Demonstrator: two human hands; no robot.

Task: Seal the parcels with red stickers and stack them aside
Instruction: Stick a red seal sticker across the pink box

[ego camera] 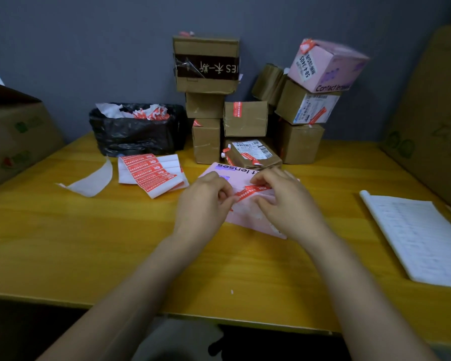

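**Sticker going onto the pink parcel; a tall stack already sealed**

The yellow surface [89, 243] carries everything, flanked by a large carton on the left [16, 136] and another on the right [432, 100]; what either holds cannot be seen. Against the back wall stands the stack of parcels [245, 118], brown boxes with one pink box on top, and several of them show red seals, so much of the job looks done. Just left of the stack, a bin lined with a black bag [136, 134] holds crumpled white backing paper and red scraps. An open notebook [414, 238] lies at the right.

The pink parcel [248, 217] lies flat near the middle, in front of the stack and under both hands. It is not yet sealed or set aside. Sticker sheets [151, 173] to its left carry more red labels, and a peeled backing strip [91, 182] lies beside them.

The left hand [203, 204] pinches one end of the red sticker [253, 191] in its fingers [223, 190]; the right hand [287, 204] pinches the other end. The sticker is stretched over the parcel's top, apparently about to be pressed down.
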